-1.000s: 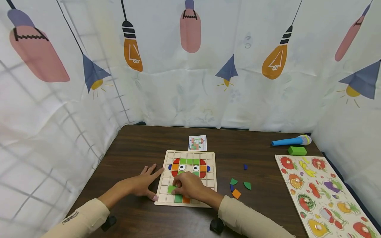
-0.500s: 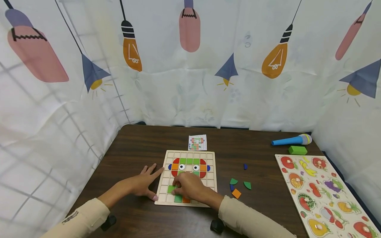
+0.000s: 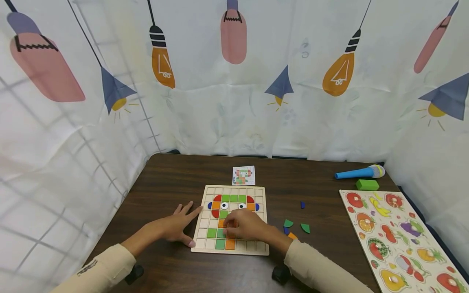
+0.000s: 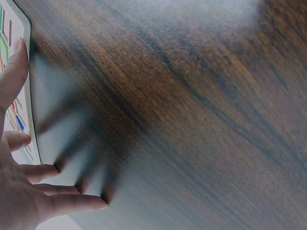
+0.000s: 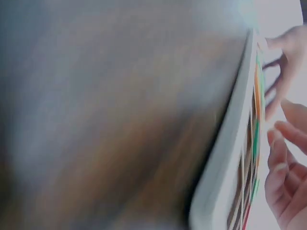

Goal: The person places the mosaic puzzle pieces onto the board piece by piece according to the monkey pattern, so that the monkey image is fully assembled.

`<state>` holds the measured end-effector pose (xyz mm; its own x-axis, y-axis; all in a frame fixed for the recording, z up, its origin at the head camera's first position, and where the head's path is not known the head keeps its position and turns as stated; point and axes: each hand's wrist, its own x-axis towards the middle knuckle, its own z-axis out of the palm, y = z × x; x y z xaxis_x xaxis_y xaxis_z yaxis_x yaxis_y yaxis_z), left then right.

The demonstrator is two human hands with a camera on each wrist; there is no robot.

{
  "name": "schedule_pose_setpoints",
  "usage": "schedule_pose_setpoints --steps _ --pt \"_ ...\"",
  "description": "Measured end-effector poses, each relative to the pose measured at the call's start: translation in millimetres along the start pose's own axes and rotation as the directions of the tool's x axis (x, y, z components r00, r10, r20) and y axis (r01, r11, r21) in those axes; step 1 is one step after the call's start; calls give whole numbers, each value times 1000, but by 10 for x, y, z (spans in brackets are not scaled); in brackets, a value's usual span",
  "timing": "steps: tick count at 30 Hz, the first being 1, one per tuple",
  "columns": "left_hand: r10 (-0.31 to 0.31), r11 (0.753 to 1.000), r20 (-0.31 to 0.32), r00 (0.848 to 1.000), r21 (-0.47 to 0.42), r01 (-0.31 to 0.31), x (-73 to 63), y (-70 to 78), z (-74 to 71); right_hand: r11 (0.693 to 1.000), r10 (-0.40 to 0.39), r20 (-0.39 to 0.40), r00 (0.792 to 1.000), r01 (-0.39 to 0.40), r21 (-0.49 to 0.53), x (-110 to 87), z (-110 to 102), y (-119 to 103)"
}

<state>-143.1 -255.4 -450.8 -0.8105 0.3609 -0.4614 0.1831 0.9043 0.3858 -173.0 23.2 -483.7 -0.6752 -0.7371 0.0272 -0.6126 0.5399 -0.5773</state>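
A wooden grid board (image 3: 200, 244) lies on the table, with red, orange, green and blue pieces and two eye pieces set in a face-like pattern. My left hand (image 3: 170, 228) is spread beside it, thumb and fingertips touching the board's left edge; the left wrist view shows that thumb (image 4: 14, 72) on the rim. Over the board's middle is my right hand (image 3: 247, 224), fingers bent, just right of a green square tile (image 3: 221, 233). In the right wrist view the right hand's fingers (image 5: 276, 167) hover above the board with no piece visible between them. The hand hides part of the pattern.
A small pattern card (image 3: 243, 176) lies behind the board. To the right are loose green quarter-round pieces (image 3: 305, 228), blue pieces (image 3: 302, 205) and an orange piece (image 3: 292, 235). Farther right are a fruit puzzle board (image 3: 399, 236), green block (image 3: 367, 185) and toy microphone (image 3: 360, 172).
My right hand has moved a little to the right and away from me, uncovering a green tile and orange tiles in the lower middle of the board. The left hand stays put.
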Motion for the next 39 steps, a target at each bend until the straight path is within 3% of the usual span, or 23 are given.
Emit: schedule_pose_setpoints --steps 7,12,23,29,39 --pt "-7 1000 0 1000 5 7 15 -19 24 990 -18 -2 1000 19 138 -294 -359 357" --pt "-8 1000 3 1000 -3 8 17 -23 14 983 35 -15 999 -31 182 -576 -588 629" --pt "-5 1000 -4 1000 5 5 -8 -13 8 988 106 -32 994 -101 117 -1173 -916 1156" --pt "-1 1000 -5 1000 1 1 -11 -5 5 990 112 -34 993 -108 93 -1386 -978 1274" --pt "10 1000 -4 1000 0 -10 -4 11 -5 975 172 99 980 -184 127 -1570 -1052 1331"
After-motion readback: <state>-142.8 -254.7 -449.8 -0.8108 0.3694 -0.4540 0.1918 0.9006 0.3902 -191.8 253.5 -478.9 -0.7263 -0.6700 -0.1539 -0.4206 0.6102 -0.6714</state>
